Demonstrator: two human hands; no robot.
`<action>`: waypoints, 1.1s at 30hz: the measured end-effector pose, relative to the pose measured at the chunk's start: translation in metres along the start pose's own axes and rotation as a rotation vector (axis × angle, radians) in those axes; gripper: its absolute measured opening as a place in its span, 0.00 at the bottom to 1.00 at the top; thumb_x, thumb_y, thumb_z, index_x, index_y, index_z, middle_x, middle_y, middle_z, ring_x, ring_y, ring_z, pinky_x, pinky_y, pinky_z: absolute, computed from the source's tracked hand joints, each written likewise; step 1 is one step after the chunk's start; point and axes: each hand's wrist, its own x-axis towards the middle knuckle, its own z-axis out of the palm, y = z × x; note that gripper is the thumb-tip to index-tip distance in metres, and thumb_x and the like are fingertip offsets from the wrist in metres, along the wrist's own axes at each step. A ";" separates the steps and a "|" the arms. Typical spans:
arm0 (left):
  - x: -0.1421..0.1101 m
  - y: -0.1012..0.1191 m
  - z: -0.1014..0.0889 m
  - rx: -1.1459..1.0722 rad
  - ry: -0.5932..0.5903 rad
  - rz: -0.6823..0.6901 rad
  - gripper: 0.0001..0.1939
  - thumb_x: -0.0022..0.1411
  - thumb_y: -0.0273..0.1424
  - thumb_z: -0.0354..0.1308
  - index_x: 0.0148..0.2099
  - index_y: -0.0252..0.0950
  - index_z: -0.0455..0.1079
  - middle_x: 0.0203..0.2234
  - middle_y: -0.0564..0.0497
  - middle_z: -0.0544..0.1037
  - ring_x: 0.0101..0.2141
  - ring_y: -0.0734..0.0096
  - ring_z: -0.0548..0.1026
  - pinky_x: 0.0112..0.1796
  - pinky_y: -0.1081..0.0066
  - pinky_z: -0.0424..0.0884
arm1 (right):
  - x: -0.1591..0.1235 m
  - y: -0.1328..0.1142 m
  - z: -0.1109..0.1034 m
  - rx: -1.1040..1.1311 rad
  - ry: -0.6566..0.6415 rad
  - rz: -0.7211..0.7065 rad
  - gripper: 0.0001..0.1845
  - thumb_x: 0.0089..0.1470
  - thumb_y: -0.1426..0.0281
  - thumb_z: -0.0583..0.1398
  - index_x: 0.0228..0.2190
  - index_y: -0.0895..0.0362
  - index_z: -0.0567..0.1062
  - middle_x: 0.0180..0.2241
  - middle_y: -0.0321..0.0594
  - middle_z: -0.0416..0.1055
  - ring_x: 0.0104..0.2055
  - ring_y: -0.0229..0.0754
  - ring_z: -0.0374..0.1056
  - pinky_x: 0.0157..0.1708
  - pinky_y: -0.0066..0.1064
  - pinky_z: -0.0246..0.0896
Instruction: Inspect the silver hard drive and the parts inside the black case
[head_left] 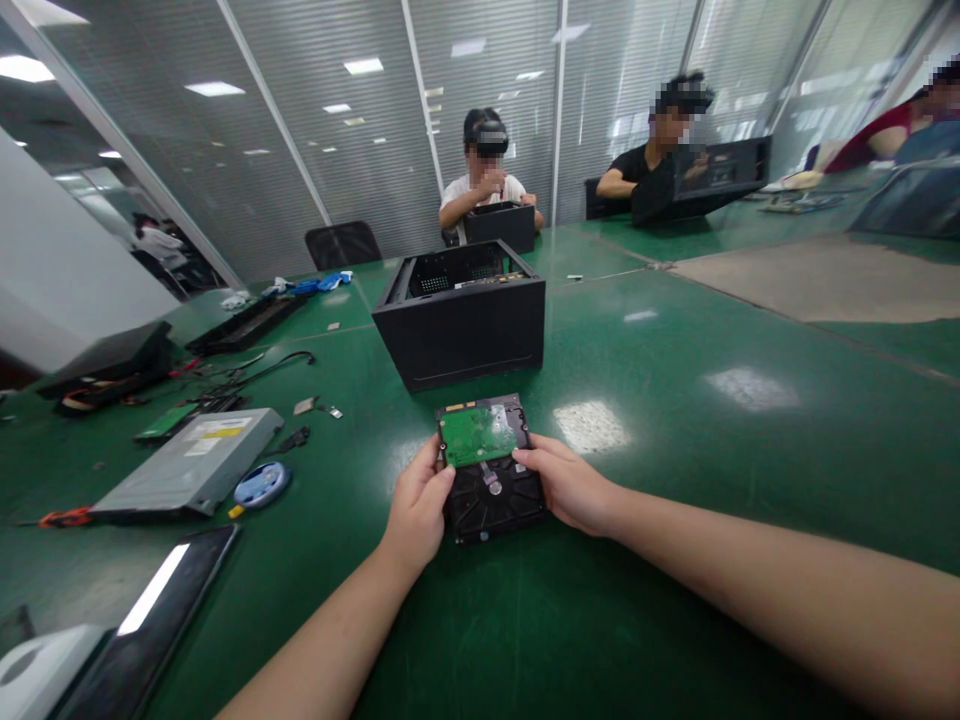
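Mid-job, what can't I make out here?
All in the head view:
Hard drive, far face: turned away from the camera.
Left hand and right hand, some fingers: hidden behind the drive.
Computer case, inside bottom: hidden by its near wall.
Optical drive, label print: too small.
White object: cut off by the left edge.

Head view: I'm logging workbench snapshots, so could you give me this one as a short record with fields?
Left hand: grips the left edge of the hard drive
Right hand: grips its right edge
Hard drive side shown: green circuit board on the far half, black casing nearer
Beyond it: black computer case, open at the top
To the left: flat silver metal box, round blue item
Surface: green table
Across the table: person in white top, handling another black case
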 end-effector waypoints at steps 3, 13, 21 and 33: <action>0.000 0.002 0.001 0.015 0.022 -0.022 0.25 0.64 0.33 0.52 0.63 0.35 0.63 0.57 0.47 0.72 0.57 0.55 0.69 0.58 0.58 0.63 | -0.001 -0.001 0.001 0.007 -0.003 0.003 0.16 0.50 0.68 0.63 0.43 0.56 0.75 0.38 0.40 0.79 0.45 0.47 0.74 0.51 0.43 0.64; -0.005 0.012 0.019 -0.015 0.088 -0.052 0.34 0.66 0.40 0.53 0.70 0.40 0.48 0.68 0.49 0.54 0.67 0.59 0.50 0.65 0.60 0.44 | -0.021 -0.021 0.021 -0.110 -0.238 -0.135 0.27 0.56 0.59 0.57 0.56 0.53 0.69 0.51 0.48 0.73 0.53 0.51 0.69 0.52 0.47 0.62; -0.020 0.023 0.016 -0.751 -0.037 -0.410 0.46 0.57 0.64 0.41 0.66 0.38 0.56 0.67 0.42 0.56 0.65 0.44 0.54 0.60 0.47 0.58 | -0.062 -0.021 0.037 -1.184 -0.657 -0.514 0.41 0.62 0.57 0.52 0.68 0.51 0.38 0.70 0.43 0.38 0.71 0.48 0.38 0.65 0.47 0.42; -0.014 0.033 0.015 -0.965 -0.263 -0.464 0.55 0.52 0.69 0.32 0.68 0.33 0.54 0.68 0.41 0.52 0.66 0.46 0.51 0.65 0.49 0.44 | -0.049 -0.014 0.026 -1.609 -0.790 -0.791 0.39 0.62 0.67 0.55 0.68 0.48 0.44 0.67 0.38 0.51 0.70 0.43 0.41 0.67 0.46 0.14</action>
